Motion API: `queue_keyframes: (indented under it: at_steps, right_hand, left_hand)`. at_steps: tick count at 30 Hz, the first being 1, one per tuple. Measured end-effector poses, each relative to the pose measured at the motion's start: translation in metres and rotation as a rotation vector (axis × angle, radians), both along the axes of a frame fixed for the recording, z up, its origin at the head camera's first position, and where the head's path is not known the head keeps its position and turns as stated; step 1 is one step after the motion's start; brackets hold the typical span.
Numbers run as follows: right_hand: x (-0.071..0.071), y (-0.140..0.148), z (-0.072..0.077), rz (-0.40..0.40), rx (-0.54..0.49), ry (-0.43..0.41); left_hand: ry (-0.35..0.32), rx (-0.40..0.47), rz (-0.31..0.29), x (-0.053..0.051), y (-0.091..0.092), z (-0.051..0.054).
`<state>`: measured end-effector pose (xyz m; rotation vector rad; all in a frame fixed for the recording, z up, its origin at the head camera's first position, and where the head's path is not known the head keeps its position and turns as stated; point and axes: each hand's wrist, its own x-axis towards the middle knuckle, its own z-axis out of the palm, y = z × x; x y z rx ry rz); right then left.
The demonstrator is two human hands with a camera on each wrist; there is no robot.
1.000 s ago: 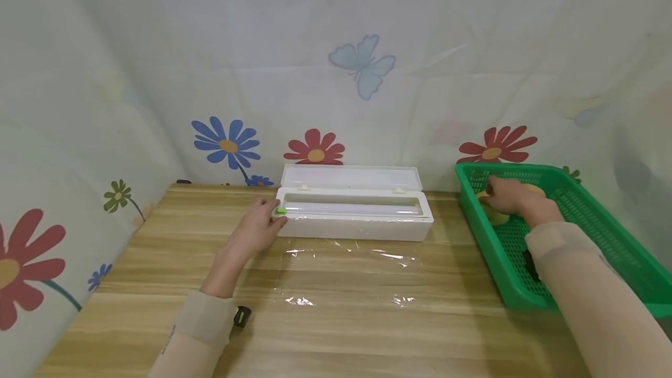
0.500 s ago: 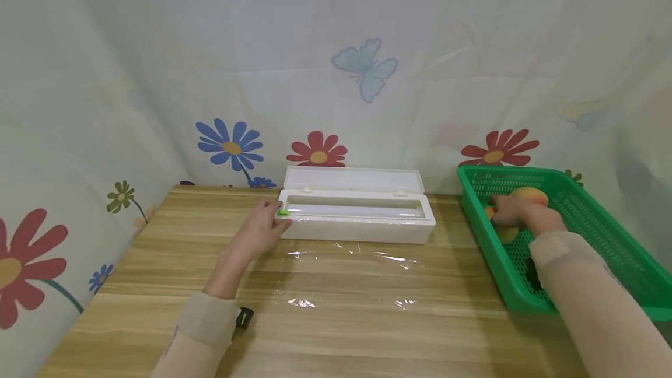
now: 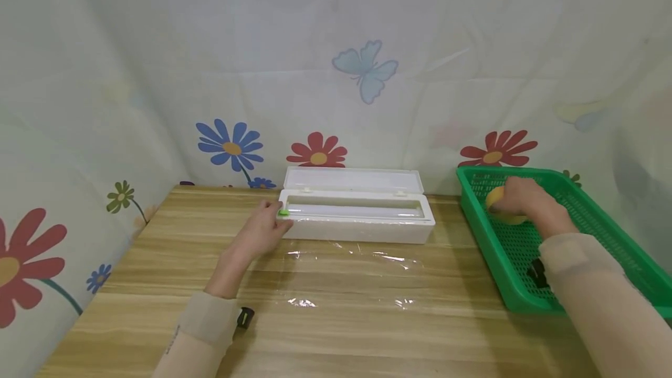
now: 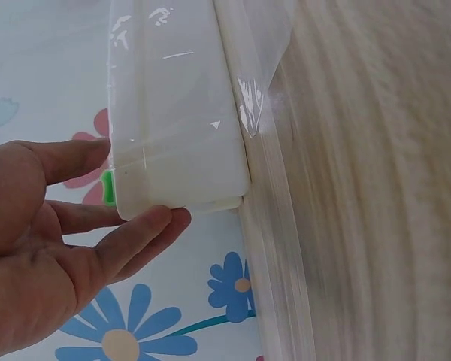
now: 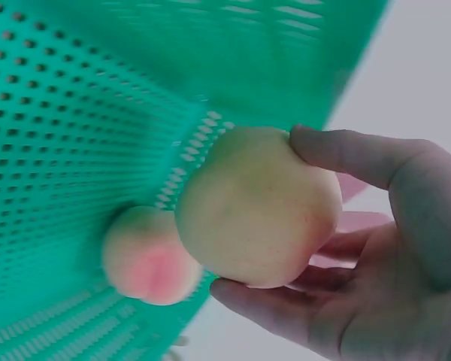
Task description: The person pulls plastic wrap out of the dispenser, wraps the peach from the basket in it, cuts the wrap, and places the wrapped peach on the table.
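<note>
A white cling film dispenser (image 3: 357, 232) stands at the back of the table, its lid raised and a roll inside. Its left end is held by my left hand (image 3: 259, 229), the thumb by the green slider (image 4: 108, 188) and fingertips against the end wall. Clear film (image 3: 391, 258) runs from the dispenser toward me over the table. My right hand (image 3: 530, 203) grips a pale yellow peach (image 5: 259, 207) between thumb and fingers inside the green basket (image 3: 485, 249). A second, pinker peach (image 5: 150, 256) sits in the basket beyond it.
The perforated basket has raised walls and stands on the right of the wood-grain table (image 3: 157, 249). A flowered curtain (image 3: 252, 63) hangs close behind the dispenser and basket. A dark wrist device (image 3: 244, 317) sits at my left sleeve.
My right hand has taken hold of the peach and moved slightly right and up with it inside the basket. The left hand keeps its place on the dispenser.
</note>
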<state>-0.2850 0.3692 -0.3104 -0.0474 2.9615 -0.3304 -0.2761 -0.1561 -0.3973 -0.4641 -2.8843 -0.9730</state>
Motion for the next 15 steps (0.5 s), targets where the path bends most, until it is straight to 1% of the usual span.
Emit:
queue_keyframes:
  at_steps: [4, 7, 12, 15]
  right_hand:
    - [0.006, -0.012, 0.014, -0.017, -0.037, 0.077]
    - [0.009, -0.022, 0.021, -0.007, -0.059, 0.118]
    - [0.011, -0.043, 0.026, 0.04, -0.064, 0.218]
    - [0.016, -0.059, 0.029, 0.064, -0.055, 0.249]
  left_hand:
    - [-0.001, 0.001, 0.0, 0.0, 0.001, 0.0]
    - [0.002, -0.005, -0.007, -0.001, 0.001, -0.001]
    - [-0.004, -0.01, -0.011, 0.0, 0.001, -0.001]
    - [-0.002, -0.011, -0.008, 0.001, 0.001, -0.001]
